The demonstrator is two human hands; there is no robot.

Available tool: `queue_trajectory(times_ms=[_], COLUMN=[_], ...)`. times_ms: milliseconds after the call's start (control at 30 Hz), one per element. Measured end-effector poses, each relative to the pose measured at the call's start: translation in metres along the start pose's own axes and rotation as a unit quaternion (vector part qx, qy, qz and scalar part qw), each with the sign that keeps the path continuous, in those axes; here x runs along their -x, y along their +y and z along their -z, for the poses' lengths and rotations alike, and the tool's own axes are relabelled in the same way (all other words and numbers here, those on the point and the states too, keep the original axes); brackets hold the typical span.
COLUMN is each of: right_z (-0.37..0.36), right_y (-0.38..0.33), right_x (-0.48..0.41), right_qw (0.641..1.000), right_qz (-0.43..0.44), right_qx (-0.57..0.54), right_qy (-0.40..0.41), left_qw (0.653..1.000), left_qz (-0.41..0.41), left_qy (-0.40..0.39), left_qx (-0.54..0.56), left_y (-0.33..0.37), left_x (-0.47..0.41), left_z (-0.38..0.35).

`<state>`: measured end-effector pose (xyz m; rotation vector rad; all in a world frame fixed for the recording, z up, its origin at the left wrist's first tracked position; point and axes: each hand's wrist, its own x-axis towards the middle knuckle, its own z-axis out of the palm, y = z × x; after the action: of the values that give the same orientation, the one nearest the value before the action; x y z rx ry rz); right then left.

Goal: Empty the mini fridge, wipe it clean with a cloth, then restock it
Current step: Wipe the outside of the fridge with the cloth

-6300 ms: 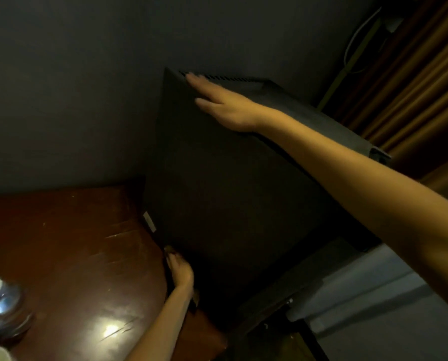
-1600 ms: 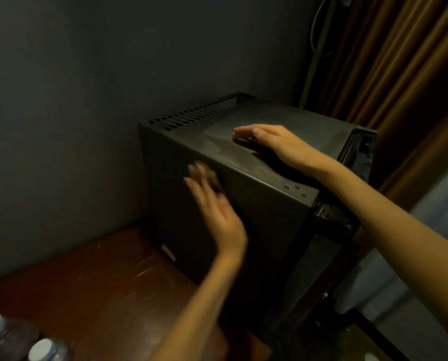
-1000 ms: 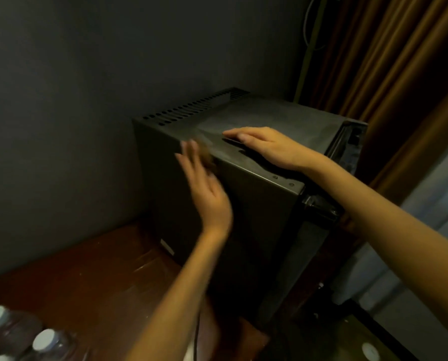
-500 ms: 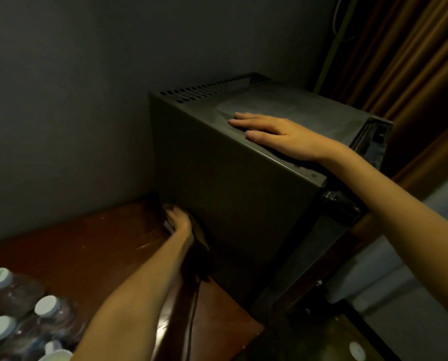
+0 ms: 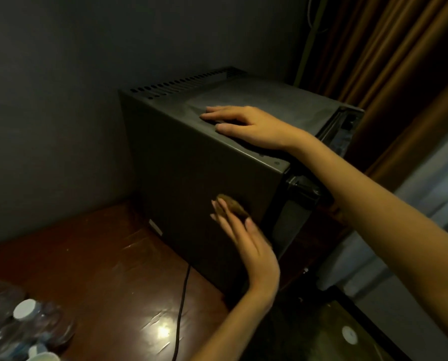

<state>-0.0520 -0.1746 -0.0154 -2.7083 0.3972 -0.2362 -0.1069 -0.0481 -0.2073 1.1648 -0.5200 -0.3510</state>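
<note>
Two hands: both on the mini fridge [image 5: 191, 178], which stands on the wooden table [image 5: 100, 256] in the corner by the wall.
Right hand [image 5: 251, 126]: flat on the top, fingers straight and gripping nothing, likely bracing the box against the push of wiping.
Left hand [image 5: 249, 246]: fingers straight, pressing a brown cloth [image 5: 232, 208] to the side wall near the front edge (palm pressure, no pinch).
Bottles [image 5: 25, 324]: set out at lower left, well apart from the fridge, so emptying looks done.
Door [image 5: 286, 225]: seems ajar, though it is too dark to be sure.
</note>
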Motion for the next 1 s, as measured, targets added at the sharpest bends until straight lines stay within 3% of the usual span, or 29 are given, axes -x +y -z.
queue_trajectory(times_ms=[267, 400, 533, 700, 800, 900, 1000], right_z=[0.014, -0.026, -0.058, -0.057, -0.056, -0.061, -0.064], right_y=[-0.003, 0.007, 0.009, 0.011, 0.023, 0.032, 0.035], right_x=[0.090, 0.130, 0.141, 0.136, 0.137, 0.138, 0.139], right_qw=[0.976, 0.939, 0.880, 0.886, 0.889, 0.878, 0.854], right_qz=[0.005, -0.020, -0.055, -0.030, 0.015, 0.049, 0.082], right_qx=[-0.079, -0.089, -0.169, -0.117, -0.096, -0.141, -0.213], right_qy=[0.202, 0.331, 0.440, 0.448, 0.448, 0.454, 0.467], left_qw=[0.999, 0.999, 0.994, 0.990, 0.992, 0.978, 0.945], left_qz=[-0.013, -0.025, -0.066, -0.090, -0.106, -0.195, -0.305], left_qy=[-0.020, -0.012, -0.049, -0.083, -0.040, 0.031, 0.005], left_qx=[-0.035, -0.040, -0.068, -0.067, -0.054, -0.065, -0.117], left_y=[0.011, 0.021, 0.032, 0.046, 0.044, 0.053, 0.070], left_x=[0.000, 0.019, 0.035, 0.043, 0.043, 0.041, 0.030], left_z=[0.040, 0.053, 0.058, 0.048, 0.043, 0.027, -0.014])
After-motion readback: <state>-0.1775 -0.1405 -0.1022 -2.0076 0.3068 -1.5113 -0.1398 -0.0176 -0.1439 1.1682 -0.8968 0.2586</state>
